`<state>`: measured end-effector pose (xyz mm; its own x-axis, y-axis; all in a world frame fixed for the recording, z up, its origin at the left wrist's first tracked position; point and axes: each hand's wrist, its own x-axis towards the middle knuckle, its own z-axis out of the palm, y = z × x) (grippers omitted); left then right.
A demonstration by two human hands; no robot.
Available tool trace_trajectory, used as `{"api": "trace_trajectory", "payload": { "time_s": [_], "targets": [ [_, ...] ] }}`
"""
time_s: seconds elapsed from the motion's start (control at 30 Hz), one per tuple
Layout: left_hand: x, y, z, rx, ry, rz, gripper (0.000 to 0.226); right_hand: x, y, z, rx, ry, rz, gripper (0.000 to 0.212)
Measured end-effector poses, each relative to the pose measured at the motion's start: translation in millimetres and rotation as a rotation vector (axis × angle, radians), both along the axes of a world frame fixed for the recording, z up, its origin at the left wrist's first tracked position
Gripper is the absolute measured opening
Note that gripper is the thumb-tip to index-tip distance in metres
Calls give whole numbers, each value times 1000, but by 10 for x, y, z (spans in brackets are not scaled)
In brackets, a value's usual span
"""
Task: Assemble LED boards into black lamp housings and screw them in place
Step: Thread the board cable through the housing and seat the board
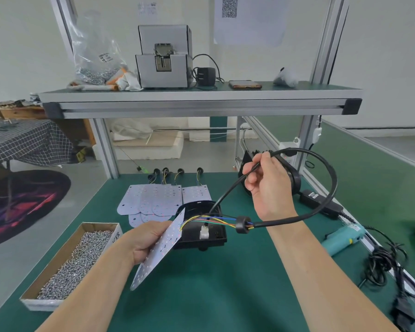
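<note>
My left hand [145,238] grips a white LED board [159,250], held tilted just left of an open black lamp housing [201,226] on the green mat. Coloured wires [209,220] run from the board's top edge through a black rubber grommet [243,224] into a black cable [321,168]. My right hand [270,185] pinches that cable above the housing; it loops high to the right and comes back down to the grommet. A white connector [204,233] hangs over the housing.
A stack of LED boards [153,200] with wired grommets lies behind the housing. A cardboard box of screws [77,255] sits at the left. A teal electric screwdriver [343,238], a power adapter [321,202], more black housings [295,178] and coiled cords lie at the right. A shelf [201,99] spans overhead.
</note>
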<state>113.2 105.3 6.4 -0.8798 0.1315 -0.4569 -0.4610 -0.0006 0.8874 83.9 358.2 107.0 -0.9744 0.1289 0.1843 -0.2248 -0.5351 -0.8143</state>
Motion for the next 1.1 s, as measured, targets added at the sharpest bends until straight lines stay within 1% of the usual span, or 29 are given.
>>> {"api": "trace_trajectory", "payload": {
  "time_s": [0.1, 0.13, 0.2, 0.27, 0.33, 0.4, 0.47, 0.5, 0.6, 0.63, 0.73, 0.8, 0.87, 0.93, 0.97, 1.0, 1.03, 1.1],
  "targets": [
    [13, 58, 56, 23, 40, -6, 28, 6, -18, -39, 1, -30, 26, 32],
    [16, 71, 70, 16, 53, -17, 28, 2, -24, -38, 38, -27, 16, 32],
    [29, 95, 98, -35, 65, -30, 26, -23, -16, 5, 228, 3, -67, 33],
    [23, 87, 84, -57, 70, 26, 28, -69, 27, 91, 446, 31, -159, 32],
    [-4, 53, 62, -28, 75, 99, 39, -107, 94, 182, 557, 28, -176, 31],
    [-10, 45, 97, -54, 104, 104, 51, -127, 142, 256, 624, 34, -159, 29],
    [-20, 64, 147, -104, 132, 82, 59, -135, 126, 308, 653, 68, -138, 30],
    [-22, 84, 170, -131, 139, 75, 56, -134, 92, 325, 639, 93, -116, 30],
    [-43, 130, 183, -128, 137, 72, 32, -149, -22, 316, 585, 190, -67, 29],
    [-43, 147, 182, -123, 137, 72, 31, -160, -42, 301, 604, 222, -62, 29],
    [-37, 164, 188, -99, 125, 97, 32, -204, -14, 260, 616, 264, -63, 29],
    [-18, 171, 213, -57, 117, 102, 38, -235, 51, 252, 601, 275, -124, 29],
    [23, 198, 234, -71, 132, 59, 59, -253, 111, 255, 635, 285, -146, 29],
    [87, 233, 299, -88, 129, 40, 70, -257, 154, 268, 685, 273, -97, 29],
    [111, 256, 327, -101, 147, 44, 69, -258, 172, 274, 721, 260, -88, 29],
    [116, 279, 355, -127, 153, 55, 64, -255, 192, 280, 761, 247, -108, 29],
    [111, 308, 410, -161, 149, 57, 57, -250, 207, 285, 802, 236, -148, 29],
    [71, 396, 512, -200, 116, 66, 51, -234, 221, 290, 899, 223, -181, 30]
  ]
}}
